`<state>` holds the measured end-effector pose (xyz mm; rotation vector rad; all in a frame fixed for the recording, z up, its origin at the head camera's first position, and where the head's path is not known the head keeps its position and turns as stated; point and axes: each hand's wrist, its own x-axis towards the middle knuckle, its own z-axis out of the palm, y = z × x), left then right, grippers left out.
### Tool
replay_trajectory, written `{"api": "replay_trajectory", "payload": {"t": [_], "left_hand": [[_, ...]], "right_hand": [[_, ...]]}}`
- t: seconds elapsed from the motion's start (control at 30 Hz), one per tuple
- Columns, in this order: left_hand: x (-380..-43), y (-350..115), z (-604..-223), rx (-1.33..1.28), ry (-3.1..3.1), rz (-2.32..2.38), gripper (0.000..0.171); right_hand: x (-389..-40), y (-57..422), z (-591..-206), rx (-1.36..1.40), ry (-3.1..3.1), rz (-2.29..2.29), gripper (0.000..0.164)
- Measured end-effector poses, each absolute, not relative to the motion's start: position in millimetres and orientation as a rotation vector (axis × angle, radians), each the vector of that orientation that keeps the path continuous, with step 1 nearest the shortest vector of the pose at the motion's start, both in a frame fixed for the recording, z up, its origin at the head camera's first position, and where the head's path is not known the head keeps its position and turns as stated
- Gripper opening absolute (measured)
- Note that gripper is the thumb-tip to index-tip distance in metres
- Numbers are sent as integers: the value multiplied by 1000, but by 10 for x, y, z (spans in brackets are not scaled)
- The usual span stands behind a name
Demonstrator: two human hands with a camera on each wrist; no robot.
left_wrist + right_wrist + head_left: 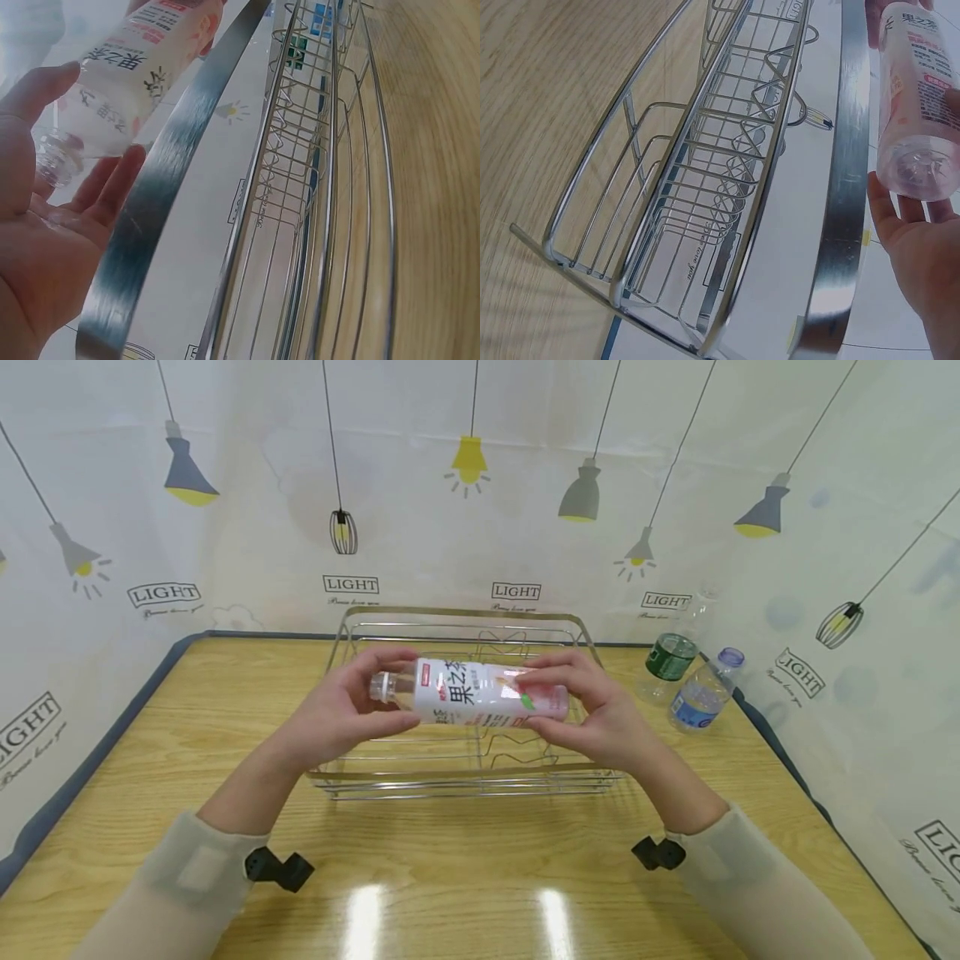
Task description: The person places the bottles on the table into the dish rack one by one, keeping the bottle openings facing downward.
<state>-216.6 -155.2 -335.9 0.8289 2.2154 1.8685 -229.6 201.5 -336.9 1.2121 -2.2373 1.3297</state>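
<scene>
A clear plastic drink bottle [487, 695] with a white and pink label lies sideways between both hands, above a wire dish rack [465, 773]. Its neck points left, and no cap shows on it. At the neck end, my left hand [337, 708] holds the bottle between thumb and fingers. My right hand [603, 714] grips the base end, thumb below and fingers over the label. In the left wrist view the bottle [131, 67] tilts, its neck near the left palm. The right wrist view shows the bottle's pinkish base [921, 161] above the right fingers.
Two more bottles stand at the back right of the wooden table [420, 868]: one with a green label [671, 657] and one with a blue label [697, 700]. A lamp-patterned cloth [420, 485] encloses the back and sides. Flat metal bands form the rack's upper rim.
</scene>
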Motion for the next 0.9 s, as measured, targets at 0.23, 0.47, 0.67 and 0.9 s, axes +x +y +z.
{"api": "replay_trajectory", "payload": {"t": [0.23, 0.47, 0.67, 0.9], "left_hand": [[-2159, -1524, -3310, 931, 2522, 1659, 69], [-2146, -1382, -3222, 1206, 2728, 1335, 59], [-2158, -1331, -3202, 1352, 2780, 1227, 56], [-2171, -1282, -3198, 1425, 2845, 1097, 56]], "right_hand": [[-2290, 1993, -3351, 1199, -2260, 1260, 47], [-2288, 1943, -3333, 1220, -2269, 1212, 46], [-2277, 1915, -3308, 1228, -2295, 1170, 47], [-2285, 1903, -3297, 1225, -2327, 1181, 45]]}}
